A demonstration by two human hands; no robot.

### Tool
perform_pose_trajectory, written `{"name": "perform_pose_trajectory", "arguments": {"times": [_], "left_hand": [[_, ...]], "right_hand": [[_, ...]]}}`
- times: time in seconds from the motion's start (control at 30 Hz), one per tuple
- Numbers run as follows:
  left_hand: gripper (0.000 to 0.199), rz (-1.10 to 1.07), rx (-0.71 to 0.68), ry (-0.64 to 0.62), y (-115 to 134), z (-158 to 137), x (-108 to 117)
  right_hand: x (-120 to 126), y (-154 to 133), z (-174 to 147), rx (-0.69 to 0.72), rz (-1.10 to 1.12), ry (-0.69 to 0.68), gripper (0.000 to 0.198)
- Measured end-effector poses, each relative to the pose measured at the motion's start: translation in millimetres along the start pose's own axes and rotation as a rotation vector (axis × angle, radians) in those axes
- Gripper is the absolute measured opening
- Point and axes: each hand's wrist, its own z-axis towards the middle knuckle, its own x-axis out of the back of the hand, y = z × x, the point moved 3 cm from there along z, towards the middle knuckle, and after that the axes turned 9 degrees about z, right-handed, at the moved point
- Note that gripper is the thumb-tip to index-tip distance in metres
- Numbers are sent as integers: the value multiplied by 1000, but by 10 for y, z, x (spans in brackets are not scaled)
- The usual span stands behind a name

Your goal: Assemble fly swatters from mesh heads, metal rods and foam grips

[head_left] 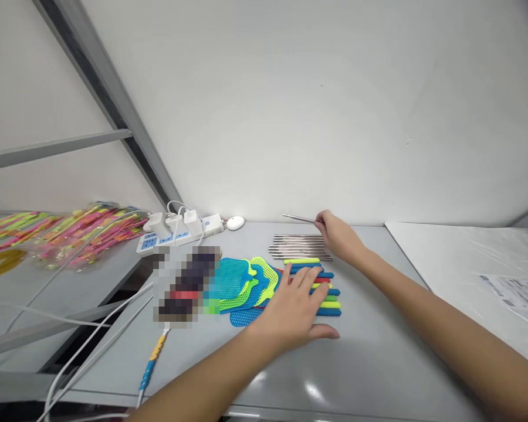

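Observation:
My right hand (pixel 334 234) pinches a thin metal rod (pixel 298 219) by one end, raised over the back of the table. Just in front of it lies a row of similar silver rods (pixel 297 246), side by side. My left hand (pixel 293 302) is spread over several plastic handles (pixel 330 312) in blue, yellow, green and red, and partly hides them; its fingers look open, with nothing gripped. To the left of that hand, perforated fly swatter heads (pixel 233 278) in blue and yellow-green overlap in a pile.
A blurred-out phone-like object (pixel 189 287) with a cable (pixel 152 363) lies left of the pile. Behind it stand a power strip (pixel 176 239) with chargers and a white mouse-like object (pixel 235 223). Bagged colourful sticks (pixel 92 234) lie far left; a white wrapped package (pixel 466 264) is at right.

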Motion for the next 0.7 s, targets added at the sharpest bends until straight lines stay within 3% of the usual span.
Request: {"name": "perform_pose_trajectory", "arguments": {"times": [0.17,0.3,0.5,0.7], "left_hand": [[43,-46,-58,-1,-97,-118,285],[32,3,-70,-19,-26,-152,346],[32,99,-34,-44,39,-170,300],[25,99,-32,-60,89,-163,234]], "right_hand": [[242,-137,-670,-30,140,106,22],[288,-148,-1011,-68,337,161,30],[236,-85,-1097,-275,797,188,37],[163,-97,-1144,-277,879,170,38]]}}
